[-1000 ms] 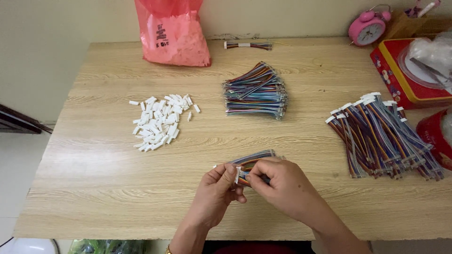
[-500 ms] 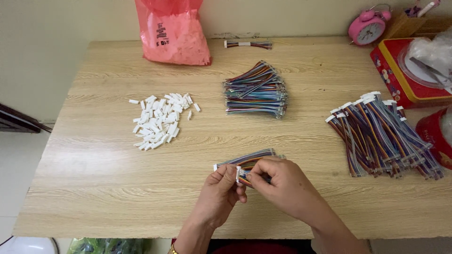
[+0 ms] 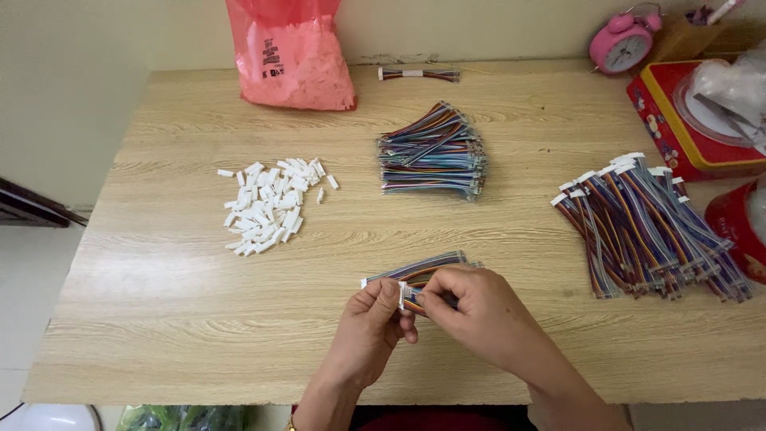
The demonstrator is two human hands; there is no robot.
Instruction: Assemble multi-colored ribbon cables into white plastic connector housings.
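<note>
Both hands meet low over the wooden table [image 3: 159,335]. My left hand [image 3: 369,329] pinches a small white plastic connector [image 3: 402,294] at its fingertips. My right hand [image 3: 472,310] grips a short multicoloured ribbon wire [image 3: 414,304], its end touching the connector. Just behind the hands lies a small bundle of the same wires [image 3: 423,268] with a white connector on its left end. A heap of loose white connectors [image 3: 270,203] lies to the left. A stack of bare multicoloured wires [image 3: 432,152] lies in the middle.
A pile of wires with white connectors fitted [image 3: 650,223] spreads at the right. A pink plastic bag [image 3: 291,56] stands at the back, a tied wire bundle [image 3: 419,74] beside it. A red tin [image 3: 678,128], a pink alarm clock [image 3: 622,44] and a red container [image 3: 738,223] crowd the right edge.
The hands have stayed in one spot. The fingers have shifted slightly, bringing the white connector against the end of the held wire.
</note>
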